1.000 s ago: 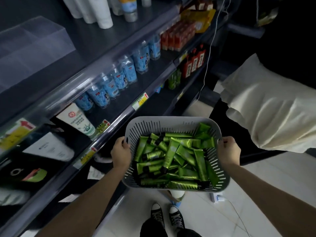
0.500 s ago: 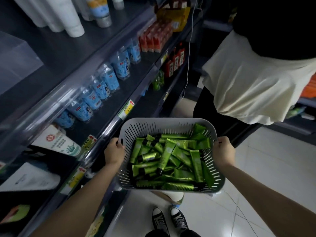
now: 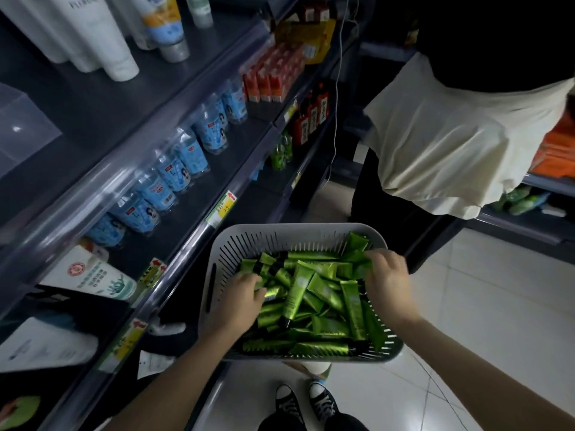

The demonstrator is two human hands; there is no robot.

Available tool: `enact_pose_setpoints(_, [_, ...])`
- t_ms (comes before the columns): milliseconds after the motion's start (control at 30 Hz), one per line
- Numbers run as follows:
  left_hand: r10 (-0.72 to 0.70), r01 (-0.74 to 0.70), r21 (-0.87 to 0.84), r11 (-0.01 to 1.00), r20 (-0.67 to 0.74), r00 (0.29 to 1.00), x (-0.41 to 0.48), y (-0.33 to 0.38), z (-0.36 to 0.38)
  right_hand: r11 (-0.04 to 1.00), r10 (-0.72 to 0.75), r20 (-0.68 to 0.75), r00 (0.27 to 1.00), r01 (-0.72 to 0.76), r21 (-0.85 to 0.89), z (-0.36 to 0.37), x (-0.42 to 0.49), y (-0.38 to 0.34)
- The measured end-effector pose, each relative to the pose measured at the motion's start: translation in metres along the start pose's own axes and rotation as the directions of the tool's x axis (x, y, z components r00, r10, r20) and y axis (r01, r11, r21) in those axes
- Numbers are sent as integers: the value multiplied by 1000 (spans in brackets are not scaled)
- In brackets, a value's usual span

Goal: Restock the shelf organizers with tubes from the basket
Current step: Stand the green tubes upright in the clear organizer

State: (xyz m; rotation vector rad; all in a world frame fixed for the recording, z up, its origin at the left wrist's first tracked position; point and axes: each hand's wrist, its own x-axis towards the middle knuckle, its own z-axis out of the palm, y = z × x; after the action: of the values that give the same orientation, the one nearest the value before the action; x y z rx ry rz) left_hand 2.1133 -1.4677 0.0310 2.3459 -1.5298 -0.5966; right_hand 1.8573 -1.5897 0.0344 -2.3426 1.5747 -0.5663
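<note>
A grey slotted basket (image 3: 281, 235) sits low in front of me, beside the shelf edge, filled with several green tubes (image 3: 298, 290) with black caps. Both my hands are inside it. My left hand (image 3: 241, 304) lies on the left part of the pile, fingers curled down round tubes. My right hand (image 3: 387, 284) is at the far right side, fingers curled over tubes near the rim. A clear plastic organizer (image 3: 25, 132) stands on the upper shelf at far left. What the basket rests on is hidden.
Dark shelves run along the left with blue-labelled bottles (image 3: 186, 157), white tubes (image 3: 102, 35) and red boxes (image 3: 273, 73). Another person in a cream shirt (image 3: 451, 144) stands close behind the basket at right. My shoes (image 3: 306, 405) are on the tiled floor below.
Both hands have let go of the basket's side rims and moved inside it onto the tubes. The view has shifted along the shelf.
</note>
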Motion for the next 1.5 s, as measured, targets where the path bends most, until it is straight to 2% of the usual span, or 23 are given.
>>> enact_pose_setpoints(67, [-56, 64, -81, 995, 100, 993, 5, 10, 12, 999, -50, 157, 986, 50, 3, 8, 3, -12])
enact_pose_setpoints(167, [-63, 81, -101, 992, 176, 982, 15, 26, 29, 999, -20, 405, 914, 8, 31, 33, 6, -21])
enact_pose_setpoints(267, [-105, 139, -148, 979, 222, 969, 25, 40, 41, 999, 27, 550, 835, -36, 6, 58, 8, -22])
enact_pose_setpoints(367, [-159, 190, -110, 976, 247, 956, 31, 47, 52, 997, 54, 632, 773, -78, 11, 77, 7, -20])
enact_pose_setpoints(467, [-198, 237, -113, 965, 281, 939, 30, 49, 61, 995, 90, 635, 767, -103, -16, 94, 4, -13])
enact_pose_setpoints(567, [-212, 250, -124, 960, 260, 942, 26, 45, 66, 995, 100, 624, 775, -62, -82, 96, 3, -12])
enact_pose_setpoints(733, [-295, 349, -200, 916, 255, 921, 12, 35, 58, 988, 151, 592, 792, -99, -119, 92, 5, -10])
enact_pose_setpoints(900, [-315, 371, -306, 877, 218, 924, -2, 30, 34, 996, 86, 667, 740, -43, -81, 72, 7, -15])
enact_pose_setpoints(1000, [-329, 373, -361, 855, 178, 927, -8, 30, 17, 999, -25, 698, 715, -4, 40, 52, 13, -29])
enact_pose_setpoints(1133, [-343, 347, -475, 808, 99, 934, -13, 34, -12, 975, -121, 699, 704, -47, 215, 24, 41, -58])
enact_pose_setpoints(1233, [-341, 318, -518, 794, 52, 938, -16, 40, -48, 911, -240, 671, 701, -76, 405, -5, 66, -94])
enact_pose_setpoints(1367, [-343, 232, -572, 787, -93, 935, -26, 45, -97, 793, -408, 602, 687, -60, 606, -44, 83, -145])
enact_pose_setpoints(1500, [-355, 124, -641, 757, -245, 902, -47, 47, -152, 696, -542, 549, 636, -26, 717, -84, 100, -195])
